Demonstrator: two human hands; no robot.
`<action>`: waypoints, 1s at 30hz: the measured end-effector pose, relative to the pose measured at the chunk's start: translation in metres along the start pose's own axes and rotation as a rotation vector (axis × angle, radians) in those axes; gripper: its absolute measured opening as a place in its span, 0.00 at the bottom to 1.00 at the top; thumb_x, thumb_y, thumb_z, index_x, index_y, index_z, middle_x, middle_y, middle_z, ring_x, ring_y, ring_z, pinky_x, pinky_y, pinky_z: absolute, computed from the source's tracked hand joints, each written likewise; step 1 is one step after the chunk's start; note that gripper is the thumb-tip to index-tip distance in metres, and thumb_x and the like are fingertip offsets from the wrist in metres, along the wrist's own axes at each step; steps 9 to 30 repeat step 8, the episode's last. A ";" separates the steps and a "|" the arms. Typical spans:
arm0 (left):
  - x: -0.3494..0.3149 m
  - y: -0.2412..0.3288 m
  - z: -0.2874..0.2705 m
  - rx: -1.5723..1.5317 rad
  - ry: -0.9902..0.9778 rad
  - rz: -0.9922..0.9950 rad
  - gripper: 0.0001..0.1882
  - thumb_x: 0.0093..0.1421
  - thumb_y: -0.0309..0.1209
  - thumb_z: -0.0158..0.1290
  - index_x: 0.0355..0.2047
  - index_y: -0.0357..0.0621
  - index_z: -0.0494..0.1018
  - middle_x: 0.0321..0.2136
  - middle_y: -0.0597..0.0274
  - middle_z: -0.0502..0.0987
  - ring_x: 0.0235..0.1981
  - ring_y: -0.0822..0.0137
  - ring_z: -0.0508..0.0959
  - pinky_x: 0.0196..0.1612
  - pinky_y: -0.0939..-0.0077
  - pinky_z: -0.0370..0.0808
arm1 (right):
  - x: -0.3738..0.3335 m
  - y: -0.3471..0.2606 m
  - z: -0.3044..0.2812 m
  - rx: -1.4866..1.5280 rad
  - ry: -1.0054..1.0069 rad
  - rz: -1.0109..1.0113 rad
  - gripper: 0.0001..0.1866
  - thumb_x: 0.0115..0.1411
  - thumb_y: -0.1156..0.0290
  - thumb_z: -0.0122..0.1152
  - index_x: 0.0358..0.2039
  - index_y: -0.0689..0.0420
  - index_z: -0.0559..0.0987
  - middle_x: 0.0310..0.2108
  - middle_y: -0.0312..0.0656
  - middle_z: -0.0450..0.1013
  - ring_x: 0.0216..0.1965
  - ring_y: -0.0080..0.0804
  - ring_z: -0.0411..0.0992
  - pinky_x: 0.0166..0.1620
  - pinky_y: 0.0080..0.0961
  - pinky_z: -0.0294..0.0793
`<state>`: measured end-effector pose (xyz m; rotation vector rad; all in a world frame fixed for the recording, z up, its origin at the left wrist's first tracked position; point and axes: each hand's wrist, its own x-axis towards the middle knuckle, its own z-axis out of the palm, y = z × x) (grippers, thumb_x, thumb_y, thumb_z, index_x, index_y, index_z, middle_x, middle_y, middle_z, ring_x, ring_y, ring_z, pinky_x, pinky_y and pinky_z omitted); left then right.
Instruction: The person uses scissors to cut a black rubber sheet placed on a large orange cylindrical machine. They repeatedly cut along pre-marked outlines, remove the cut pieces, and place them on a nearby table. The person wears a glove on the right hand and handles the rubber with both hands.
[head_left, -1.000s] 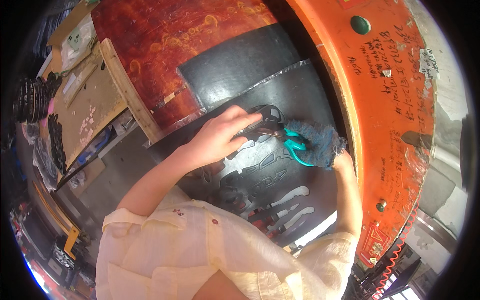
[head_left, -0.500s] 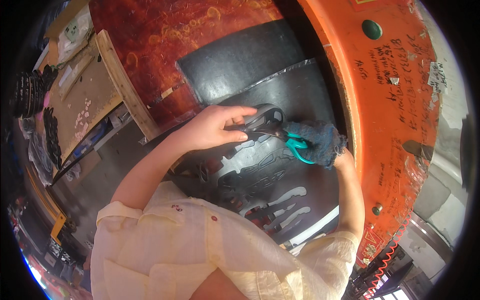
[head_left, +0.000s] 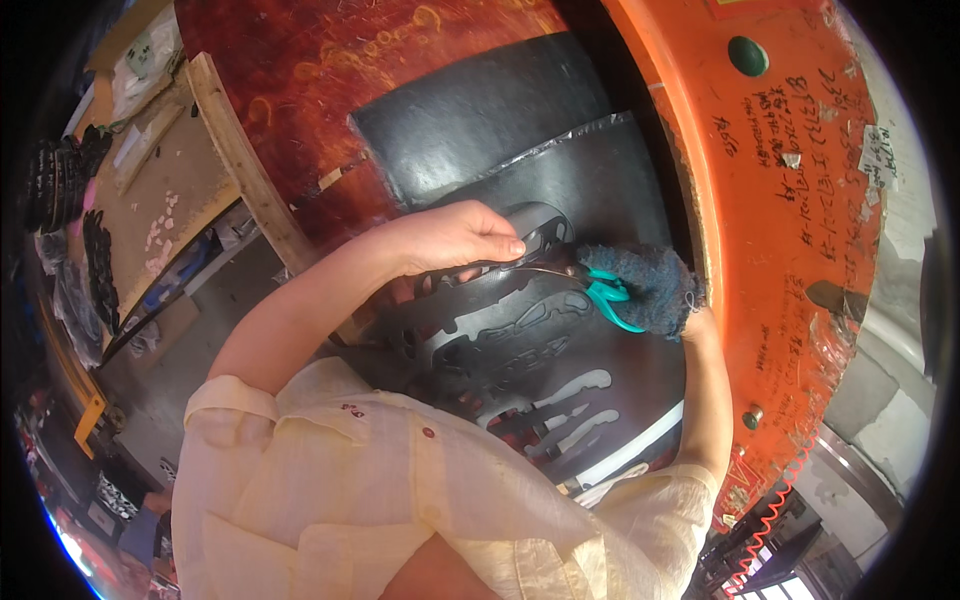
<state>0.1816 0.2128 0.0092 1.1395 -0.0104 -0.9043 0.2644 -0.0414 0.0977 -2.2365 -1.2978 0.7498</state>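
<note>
My bare left hand (head_left: 460,238) pinches a dark, flat cut-out piece (head_left: 545,222) with curved edges and openings between thumb and fingers. My right hand (head_left: 655,285), in a dark blue knit glove, grips scissors (head_left: 608,288) with teal handles. Their blades point left, against or beside the piece near my left fingertips; whether they are cutting into it I cannot tell. Below both hands lies a black sheet (head_left: 490,335) with curved shapes cut through it, and light shows in some gaps.
An orange machine body (head_left: 755,220) with handwriting borders the right side. Beyond my hands, a black sheet (head_left: 490,110) covers part of a red mottled surface (head_left: 300,90). A wooden-edged table (head_left: 235,150) with scraps stands at left. A coiled red hose (head_left: 775,515) hangs lower right.
My left thumb and fingers, parted before, have closed on the dark piece, and that hand has shifted slightly right. The scissors and gloved hand have moved slightly right.
</note>
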 end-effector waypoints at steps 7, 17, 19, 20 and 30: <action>-0.005 0.021 0.008 0.228 0.029 0.032 0.17 0.64 0.40 0.47 0.26 0.39 0.73 0.14 0.71 0.66 0.15 0.79 0.66 0.19 0.80 0.64 | -0.015 0.010 -0.001 -0.076 -0.027 0.026 0.21 0.46 0.75 0.67 0.44 0.50 0.77 0.30 0.45 0.75 0.29 0.47 0.74 0.31 0.33 0.74; -0.006 0.023 0.009 0.259 0.031 0.029 0.18 0.64 0.40 0.47 0.26 0.38 0.73 0.14 0.70 0.66 0.15 0.79 0.66 0.20 0.79 0.64 | -0.018 0.013 -0.001 -0.126 -0.043 0.032 0.21 0.46 0.75 0.66 0.44 0.50 0.77 0.30 0.45 0.75 0.29 0.47 0.74 0.31 0.33 0.74; -0.006 0.023 0.009 0.259 0.031 0.029 0.18 0.64 0.40 0.47 0.26 0.38 0.73 0.14 0.70 0.66 0.15 0.79 0.66 0.20 0.79 0.64 | -0.018 0.013 -0.001 -0.126 -0.043 0.032 0.21 0.46 0.75 0.66 0.44 0.50 0.77 0.30 0.45 0.75 0.29 0.47 0.74 0.31 0.33 0.74; -0.006 0.023 0.009 0.259 0.031 0.029 0.18 0.64 0.40 0.47 0.26 0.38 0.73 0.14 0.70 0.66 0.15 0.79 0.66 0.20 0.79 0.64 | -0.018 0.013 -0.001 -0.126 -0.043 0.032 0.21 0.46 0.75 0.66 0.44 0.50 0.77 0.30 0.45 0.75 0.29 0.47 0.74 0.31 0.33 0.74; -0.006 0.023 0.009 0.259 0.031 0.029 0.18 0.64 0.40 0.47 0.26 0.38 0.73 0.14 0.70 0.66 0.15 0.79 0.66 0.20 0.79 0.64 | -0.018 0.013 -0.001 -0.126 -0.043 0.032 0.21 0.46 0.75 0.66 0.44 0.50 0.77 0.30 0.45 0.75 0.29 0.47 0.74 0.31 0.33 0.74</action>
